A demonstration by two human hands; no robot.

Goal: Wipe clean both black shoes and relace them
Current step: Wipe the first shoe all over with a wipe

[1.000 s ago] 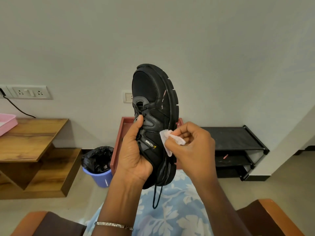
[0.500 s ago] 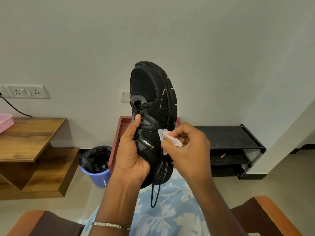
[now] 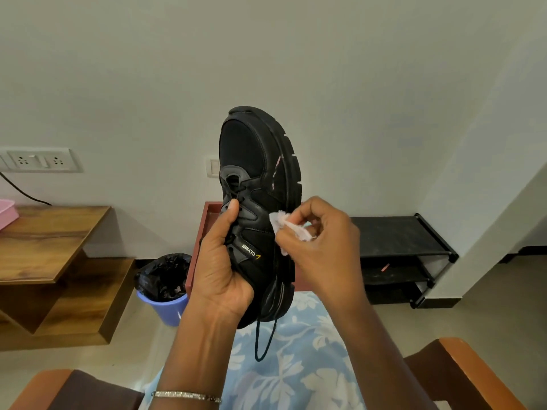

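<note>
Nearest: a bracelet [image 3: 186, 395] is worn on the left wrist, floral fabric [image 3: 296, 365] is spread over the lap, and orange-brown armrests [image 3: 461, 365] are seen at both bottom corners.

The black shoe [image 3: 260, 161] is held up in mid-air, toe up, sole to the right. Its heel end is gripped by the left hand [image 3: 219, 261], thumb pressed on the laces. 1 lace loop [image 3: 265, 341] is hung below the heel.

A white wipe [image 3: 281, 229] is pinched between thumb and fingers of the right hand [image 3: 322, 241] and held against the shoe's side, just beside the sole. Pinkish scuffs [image 3: 276, 170] are seen higher up.

On the floor behind:
- A blue bucket [image 3: 165, 309] is lined with a black bag [image 3: 162, 276]; contents cannot be told.
- A reddish-brown tray [image 3: 204, 229] is mostly hidden by the shoe.
- A black shoe rack [image 3: 396, 241] is at right, with 1 small pink item [image 3: 385, 267] on its lower shelf.
- A wooden table [image 3: 50, 232] is at left, with a pink tray [image 3: 7, 211] at its edge; the tray's inside is not visible.

A socket panel [image 3: 41, 161] is fixed on the wall.
</note>
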